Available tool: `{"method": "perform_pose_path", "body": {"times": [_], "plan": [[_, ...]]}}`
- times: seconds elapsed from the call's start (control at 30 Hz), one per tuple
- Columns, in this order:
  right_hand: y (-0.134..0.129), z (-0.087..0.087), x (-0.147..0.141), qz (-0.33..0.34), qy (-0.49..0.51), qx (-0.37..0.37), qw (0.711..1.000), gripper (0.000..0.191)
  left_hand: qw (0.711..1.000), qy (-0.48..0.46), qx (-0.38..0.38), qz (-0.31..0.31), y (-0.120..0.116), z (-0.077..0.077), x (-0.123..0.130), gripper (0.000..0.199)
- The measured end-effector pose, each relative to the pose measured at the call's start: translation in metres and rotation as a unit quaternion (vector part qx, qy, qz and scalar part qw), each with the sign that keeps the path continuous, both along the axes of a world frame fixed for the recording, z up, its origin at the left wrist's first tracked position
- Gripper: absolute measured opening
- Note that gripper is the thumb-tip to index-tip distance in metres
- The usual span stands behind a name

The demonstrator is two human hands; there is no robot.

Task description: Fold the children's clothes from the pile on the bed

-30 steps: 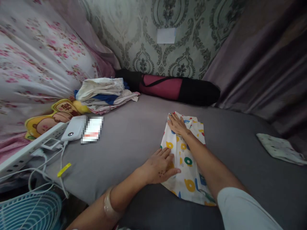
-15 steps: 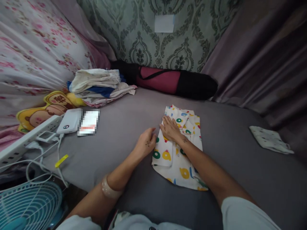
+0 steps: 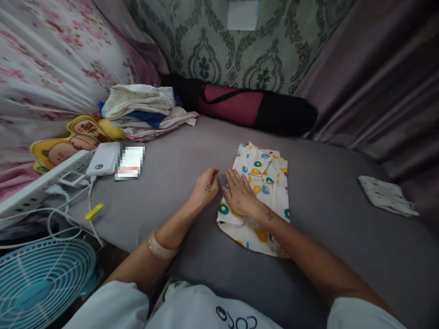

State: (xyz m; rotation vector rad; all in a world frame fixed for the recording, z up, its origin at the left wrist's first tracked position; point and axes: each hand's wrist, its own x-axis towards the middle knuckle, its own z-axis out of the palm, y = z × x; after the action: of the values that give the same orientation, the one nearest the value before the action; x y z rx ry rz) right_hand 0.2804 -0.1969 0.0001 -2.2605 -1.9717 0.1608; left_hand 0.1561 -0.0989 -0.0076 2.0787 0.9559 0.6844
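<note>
A white shirt (image 3: 261, 233) with a colourful print of green, yellow, blue and red shapes lies partly folded on the grey sheet, its curved hem towards me. Its left side is turned inward over the body, and more cloth is folded over near the top. My right hand (image 3: 242, 196) rests flat on the left folded strip, fingers stretched out, covering part of the print. Just left of the shirt's edge is my left hand (image 3: 206, 187), its fingers curled together with nothing visible in them. A narrow gap shows between this hand and the cloth.
Folded clothes (image 3: 140, 107) are piled at the back left, beside a long black-and-red bag (image 3: 236, 105). A power strip (image 3: 44, 183), white power bank (image 3: 104, 159), blurred phone-like object (image 3: 130, 163) and blue fan (image 3: 44, 283) are at left. Another folded cloth (image 3: 387, 195) lies right.
My right hand has slid down the folded strip towards me, still flat. My left hand has drawn slightly away from the shirt's edge. The camera view has tilted down a little.
</note>
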Motion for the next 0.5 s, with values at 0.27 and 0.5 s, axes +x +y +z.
{"method": "perform_pose_path", "body": {"times": [0.27, 0.5], "plan": [[-0.002, -0.015, -0.005, -0.008, -0.003, -0.005, 1.000, 0.063, 1.000, -0.003, -0.024, 0.017, 0.002, 0.005, -0.001, 0.025], [-0.017, 0.005, -0.018, -0.001, 0.015, 0.006, 1.000, 0.062, 0.999, -0.018, -0.034, 0.015, 0.001, 0.013, -0.002, 0.023]]}}
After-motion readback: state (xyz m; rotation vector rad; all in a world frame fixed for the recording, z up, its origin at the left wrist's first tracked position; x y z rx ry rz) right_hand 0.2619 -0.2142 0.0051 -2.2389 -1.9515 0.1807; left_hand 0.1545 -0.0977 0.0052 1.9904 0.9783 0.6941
